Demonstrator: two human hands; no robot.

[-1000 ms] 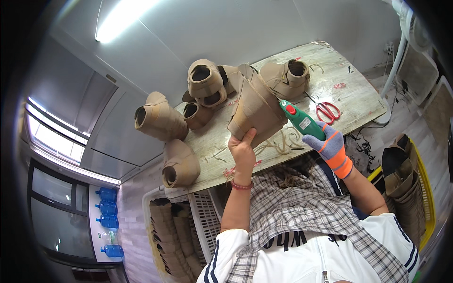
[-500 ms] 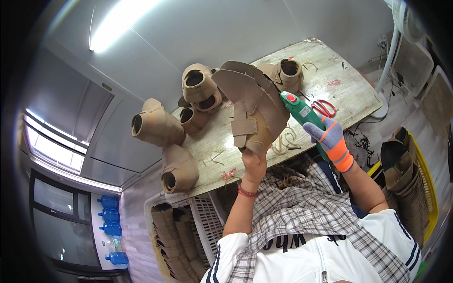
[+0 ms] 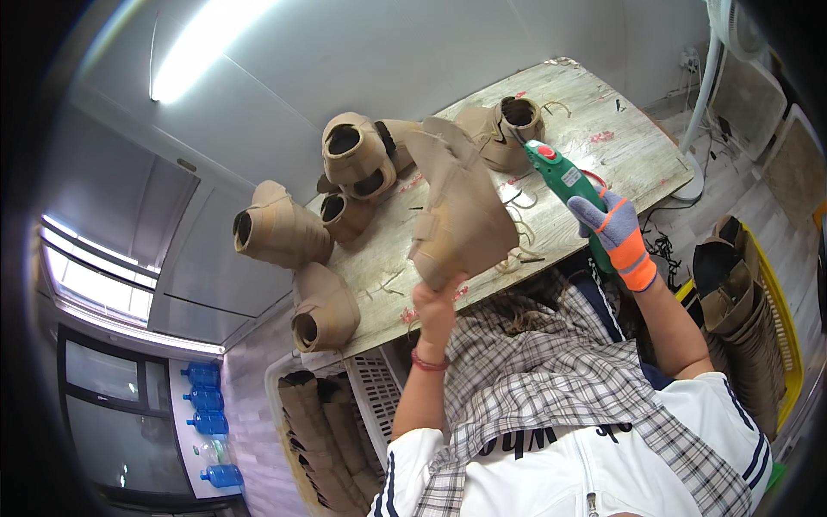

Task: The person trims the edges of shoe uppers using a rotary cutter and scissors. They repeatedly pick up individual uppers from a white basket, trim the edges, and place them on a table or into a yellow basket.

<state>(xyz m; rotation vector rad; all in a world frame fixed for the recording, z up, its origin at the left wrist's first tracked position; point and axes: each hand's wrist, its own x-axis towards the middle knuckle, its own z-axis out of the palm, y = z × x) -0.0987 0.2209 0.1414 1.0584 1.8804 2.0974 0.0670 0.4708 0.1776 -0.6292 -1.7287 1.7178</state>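
Observation:
My bare left hand (image 3: 435, 310), a red bracelet at its wrist, grips the lower end of a tan shoe upper (image 3: 465, 202). The upper stands raised over the table and is blurred by motion. In my right hand (image 3: 613, 228), which wears a grey and orange glove, is a green handheld power tool (image 3: 564, 178) with a red button and a thin dark tip. Its tip points up and left, apart from the held upper and close to another shoe upper (image 3: 508, 142) lying at the table's back. Red-handled scissors (image 3: 594, 178) are mostly hidden behind the tool.
More tan uppers (image 3: 284, 228) lie along the left side of the worn wooden table (image 3: 594, 103), with trimmed strips scattered about. Stacked uppers fill a white basket (image 3: 376, 388) below left and a yellow basket (image 3: 780, 319) at right. A white fan (image 3: 736, 34) stands behind.
The held upper has turned in my left hand and moved slightly left and down. My right hand has shifted a little right with the power tool, now covering more of the scissors.

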